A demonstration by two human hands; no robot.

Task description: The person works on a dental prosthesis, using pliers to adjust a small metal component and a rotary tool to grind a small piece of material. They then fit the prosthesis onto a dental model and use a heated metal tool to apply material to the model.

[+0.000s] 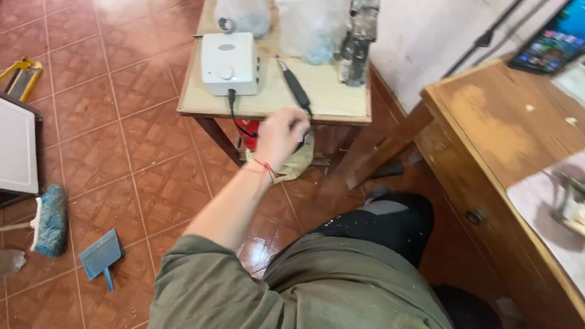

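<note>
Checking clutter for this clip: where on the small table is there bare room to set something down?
On the small table, bare wood lies right of the black handpiece, up to the right edge. The back is crowded with plastic bags; the white control box fills the left. The left hand reaches at the front edge.

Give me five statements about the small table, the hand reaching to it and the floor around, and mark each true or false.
1. The left hand reaches to the front edge of the small wooden table. True.
2. A white box with a knob sits on that table. True.
3. The dark pen-shaped handpiece lies on the floor. False: it lies on the table.
4. A blue dustpan lies on the tiled floor. True.
5. The wrist wears a green band. False: a red string.
</note>
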